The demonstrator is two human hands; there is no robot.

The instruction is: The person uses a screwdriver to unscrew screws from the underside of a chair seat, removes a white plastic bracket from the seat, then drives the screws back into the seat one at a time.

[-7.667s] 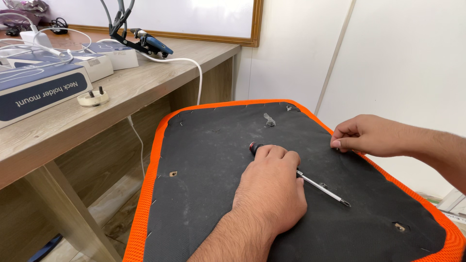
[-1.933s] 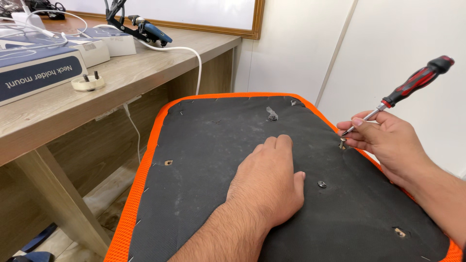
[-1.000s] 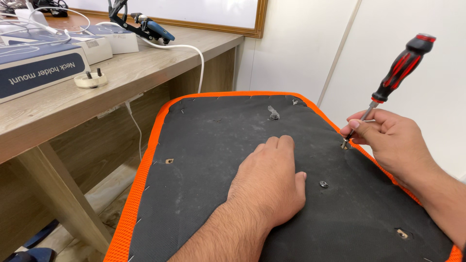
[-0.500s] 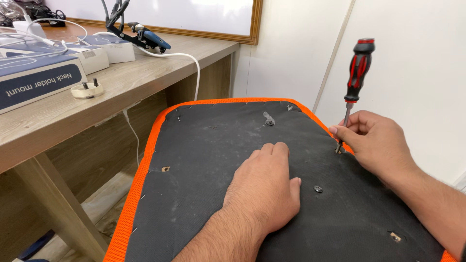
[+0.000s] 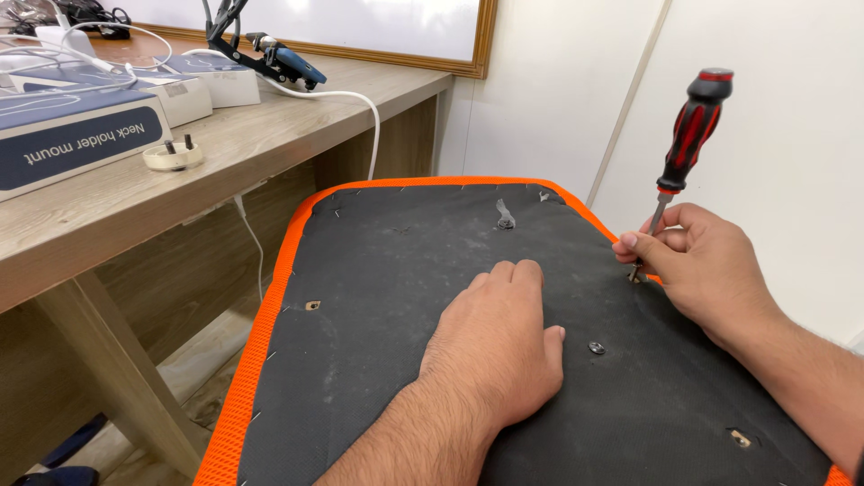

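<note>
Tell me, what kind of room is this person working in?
Probably an office or small workroom used for repairs: a wooden desk with boxes and cables, a framed whiteboard, and a screwdriver held by the right hand on a black padded panel.

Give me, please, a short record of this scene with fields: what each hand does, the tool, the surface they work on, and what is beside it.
left hand: lies flat, palm down, on the black fabric panel
right hand: fingers pinch the screwdriver's shaft near its tip
screwdriver: red and black handle, nearly upright, tip at the panel's right edge
black fabric panel: orange mesh border, dusty, several small holes
metal fitting: small, round, on the panel beside the left hand
wooden desk: left of the panel; holds boxes, a white cable, a white plug
</note>
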